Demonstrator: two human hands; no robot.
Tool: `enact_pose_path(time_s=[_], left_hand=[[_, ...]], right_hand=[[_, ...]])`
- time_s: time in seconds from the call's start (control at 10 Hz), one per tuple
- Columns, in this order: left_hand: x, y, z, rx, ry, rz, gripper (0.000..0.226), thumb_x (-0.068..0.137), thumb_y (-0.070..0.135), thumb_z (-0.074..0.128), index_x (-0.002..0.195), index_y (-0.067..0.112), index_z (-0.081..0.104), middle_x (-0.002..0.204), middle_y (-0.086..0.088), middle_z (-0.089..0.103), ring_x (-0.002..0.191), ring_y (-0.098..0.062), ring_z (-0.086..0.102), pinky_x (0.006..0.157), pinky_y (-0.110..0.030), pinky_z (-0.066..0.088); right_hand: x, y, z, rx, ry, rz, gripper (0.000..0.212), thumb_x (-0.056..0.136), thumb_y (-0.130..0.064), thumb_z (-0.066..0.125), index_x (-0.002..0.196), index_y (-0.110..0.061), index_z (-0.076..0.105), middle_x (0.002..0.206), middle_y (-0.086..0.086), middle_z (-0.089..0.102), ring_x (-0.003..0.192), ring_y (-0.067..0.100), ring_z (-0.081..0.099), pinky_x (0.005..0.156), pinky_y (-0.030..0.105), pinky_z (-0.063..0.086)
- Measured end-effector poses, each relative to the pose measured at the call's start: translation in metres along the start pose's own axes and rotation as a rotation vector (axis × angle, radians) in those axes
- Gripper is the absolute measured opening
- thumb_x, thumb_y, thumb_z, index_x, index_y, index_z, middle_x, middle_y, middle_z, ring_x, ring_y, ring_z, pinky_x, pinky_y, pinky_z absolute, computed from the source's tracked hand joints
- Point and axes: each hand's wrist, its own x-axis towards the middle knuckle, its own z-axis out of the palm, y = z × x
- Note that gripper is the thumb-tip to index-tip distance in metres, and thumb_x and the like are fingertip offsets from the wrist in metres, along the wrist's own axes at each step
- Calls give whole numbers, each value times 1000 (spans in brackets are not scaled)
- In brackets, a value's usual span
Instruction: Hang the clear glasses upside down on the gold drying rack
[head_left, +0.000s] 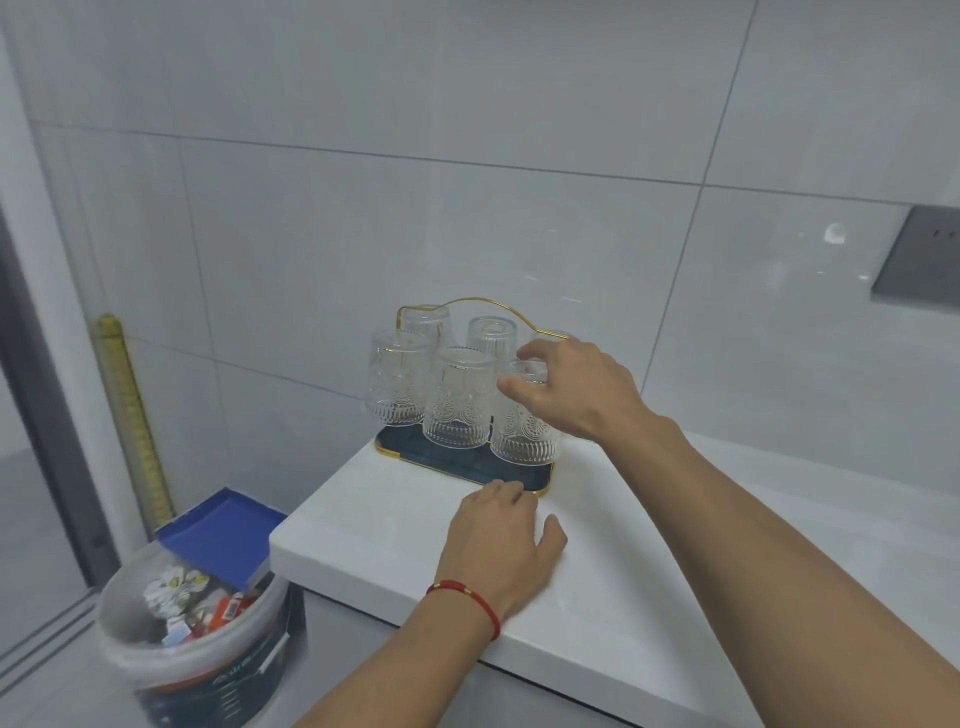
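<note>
A gold wire drying rack (478, 301) with a dark blue tray base (410, 451) stands on the white counter by the wall. Several clear embossed glasses hang upside down on it, among them a front left glass (397, 382) and a front middle glass (457, 397). My right hand (571, 387) grips the base of the front right glass (524, 431), which sits upside down on the rack. My left hand (501, 540), with a red string bracelet, lies flat on the counter, its fingertips at the tray's front edge.
The white counter (649, 545) ends at a left edge. Below it on the floor stands a white bucket (171, 639) filled with rubbish and a blue box (223, 535). A grey wall socket (919, 254) is at the right. Grey tiles (363, 130) back the counter.
</note>
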Motion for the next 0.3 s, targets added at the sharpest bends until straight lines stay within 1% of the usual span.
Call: enact_pose_path(time_s=[0.1, 0.2, 0.3], left_hand=[[-1, 1, -1, 6, -19, -7, 38, 92, 37, 42, 79, 8, 62, 90, -9, 65, 92, -28, 58, 81, -41, 44], [0, 1, -3, -55, 12, -23, 32, 92, 36, 45, 74, 11, 53, 85, -9, 63, 85, -28, 57, 73, -38, 43], [-6, 3, -11, -165, 15, -22, 24, 92, 29, 51, 76, 11, 54, 82, -6, 61, 83, -27, 56, 69, -36, 41]], right_hand=[[-3, 0, 5, -19, -2, 17, 65, 88, -69, 51, 142, -33, 57, 145, 7, 57, 124, 35, 60, 93, 43, 47], [-12, 1, 6, -56, 15, 17, 70, 93, -69, 49, 146, -24, 52, 143, 11, 57, 123, 36, 60, 90, 44, 49], [-29, 7, 4, -92, 134, 5, 70, 97, -62, 50, 148, -15, 44, 141, 11, 54, 122, 34, 58, 87, 44, 50]])
